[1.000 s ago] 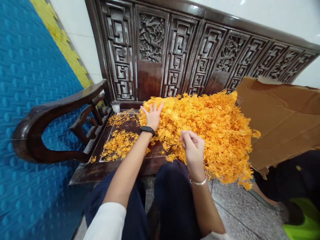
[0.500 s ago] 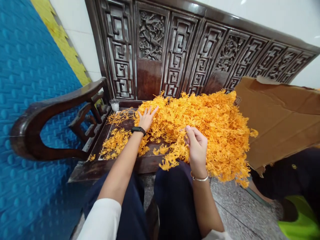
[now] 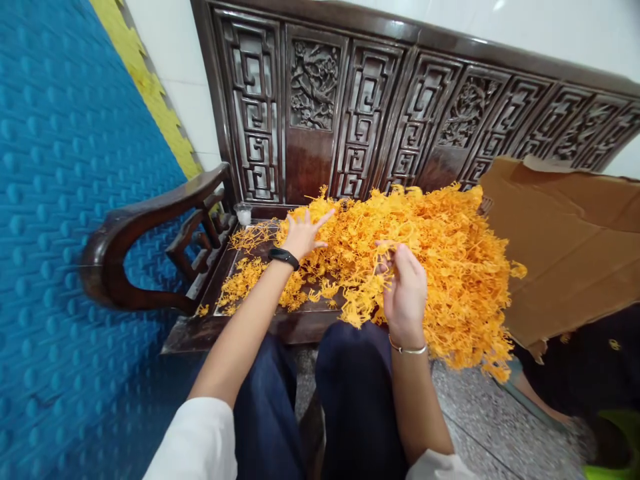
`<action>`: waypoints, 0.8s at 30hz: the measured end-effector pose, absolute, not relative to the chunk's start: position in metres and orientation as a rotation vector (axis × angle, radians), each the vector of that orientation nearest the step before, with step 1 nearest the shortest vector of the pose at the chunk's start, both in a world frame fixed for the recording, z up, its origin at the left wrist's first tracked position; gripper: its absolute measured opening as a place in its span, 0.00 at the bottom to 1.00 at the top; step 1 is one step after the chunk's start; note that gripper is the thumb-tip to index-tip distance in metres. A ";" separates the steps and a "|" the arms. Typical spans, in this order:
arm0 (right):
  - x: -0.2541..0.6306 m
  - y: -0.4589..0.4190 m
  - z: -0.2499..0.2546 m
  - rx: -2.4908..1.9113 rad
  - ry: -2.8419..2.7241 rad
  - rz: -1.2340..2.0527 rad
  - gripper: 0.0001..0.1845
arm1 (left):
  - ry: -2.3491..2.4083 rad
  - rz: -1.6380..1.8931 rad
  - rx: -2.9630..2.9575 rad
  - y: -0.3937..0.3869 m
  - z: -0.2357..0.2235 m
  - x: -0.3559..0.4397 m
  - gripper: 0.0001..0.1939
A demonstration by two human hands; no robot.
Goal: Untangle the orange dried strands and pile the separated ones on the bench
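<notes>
A large heap of orange pieces (image 3: 450, 273) lies across the middle and right of the dark, glossy wooden tabletop (image 3: 300, 331), its near right part jutting out over the speckled stone floor (image 3: 475, 397). The pieces are thin and spidery, with short curled prongs tangled into a frilly, springy-looking mass. The left hand (image 3: 301, 238) lies palm down on the heap's far left end, its grip wide, fingers and thumb splayed; a smooth black band (image 3: 283, 257) circles its wrist. The right hand (image 3: 407, 293) is at the heap's near middle, its grip narrow, thumb and fingers curled with orange strands between them; I cannot tell whether they are clamped. A slim, shiny bracelet (image 3: 407, 349) rings that wrist. Just left of the right hand, a loose cluster (image 3: 360, 303) drapes towards the near edge.

At the left, a flat scatter (image 3: 243, 280) of smaller prongs lies near, and a patch of bare, wiry stems (image 3: 256, 235) lies far, close to a small clear cup (image 3: 243, 214) with something white inside. Behind rises a carved backrest (image 3: 310, 157) with angular fretwork, and a rounded, looping armrest (image 3: 106, 263) curves at the left beside a studded blue mat (image 3: 60, 200). Creased brown cardboard (image 3: 565, 247) stands tilted at the right.
</notes>
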State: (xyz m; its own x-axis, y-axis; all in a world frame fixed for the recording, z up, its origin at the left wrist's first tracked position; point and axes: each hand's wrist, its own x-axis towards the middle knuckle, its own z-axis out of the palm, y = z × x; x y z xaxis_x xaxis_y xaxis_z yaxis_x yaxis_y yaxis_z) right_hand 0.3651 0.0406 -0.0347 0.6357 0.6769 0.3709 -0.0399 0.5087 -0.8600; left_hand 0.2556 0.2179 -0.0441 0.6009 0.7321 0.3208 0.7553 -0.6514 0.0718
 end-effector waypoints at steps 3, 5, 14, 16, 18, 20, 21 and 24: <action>0.360 0.049 -0.025 -0.843 -0.815 0.510 0.11 | -1.348 -0.884 -2.981 0.195 -0.017 0.239 0.32; 0.354 0.059 -0.016 -0.822 -0.882 0.487 0.12 | -1.112 -1.232 -3.371 0.178 -0.003 0.228 0.36; 0.299 0.119 0.025 -0.820 -1.408 0.529 0.18 | -1.025 -2.114 -3.595 0.138 0.005 0.171 0.29; 0.285 0.129 0.029 -0.743 -1.445 0.586 0.17 | -1.089 -2.236 -3.453 0.144 0.003 0.157 0.23; 0.274 0.138 0.033 -0.669 -1.497 0.626 0.16 | -1.096 -2.352 -3.254 0.150 0.003 0.144 0.17; 0.268 0.148 0.036 -0.622 -1.579 0.638 0.16 | -1.078 -2.459 -3.072 0.154 0.004 0.134 0.16; 0.267 0.154 0.037 -0.616 -1.615 0.638 0.16 | -1.081 -2.504 -3.001 0.156 0.005 0.130 0.17; 0.275 0.177 0.029 -0.690 -1.644 0.641 0.19 | -1.161 -2.573 -2.814 0.160 0.005 0.119 0.18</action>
State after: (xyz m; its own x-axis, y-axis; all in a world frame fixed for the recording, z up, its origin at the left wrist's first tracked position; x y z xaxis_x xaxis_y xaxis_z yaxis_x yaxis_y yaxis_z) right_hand 0.2753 0.1770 0.0293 -0.1432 0.7372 0.6604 0.0956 0.6744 -0.7321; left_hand 0.1188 0.1596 0.0051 0.1652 0.8248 0.5407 -0.1405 -0.5230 0.8407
